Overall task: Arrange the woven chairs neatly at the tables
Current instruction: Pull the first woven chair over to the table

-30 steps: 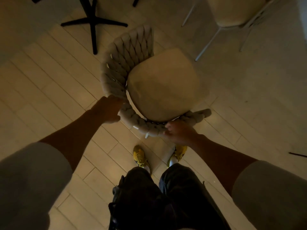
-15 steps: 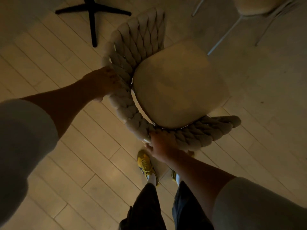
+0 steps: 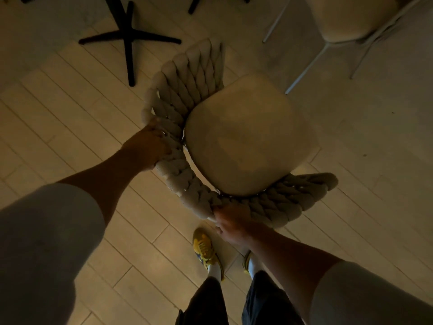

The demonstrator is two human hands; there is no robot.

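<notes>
Right, head view, looking straight down. The woven chair (image 3: 246, 137) sits dead centre of the frame on the plank floor (image 3: 70, 127), its padded seat facing up and the braided back curving round from 11 o'clock down to 4 o'clock. The left hand (image 3: 150, 146) has the chunky weave at 9 o'clock of the seat, with its fingers curled into the braid. The right hand (image 3: 230, 225) is clamped on the rim at 6 o'clock, just above the yellow shoe (image 3: 205, 248). So both hands are closed on the backrest, and the seat lies ahead of them, between the arms.

As for handling, I'd judge it bulky rather than heavy. The rope weave looks soft and grippy, with a stiff frame underneath. The rim is the place to hold it, not the cushion, which may shift. The legs are hidden under the seat, so I cannot tell whether it is lifted or standing.

The black cross foot (image 3: 127, 39) of a desk waits at 11 o'clock, well apart, and a second chair (image 3: 351, 17) stands at 1 o'clock.
</notes>
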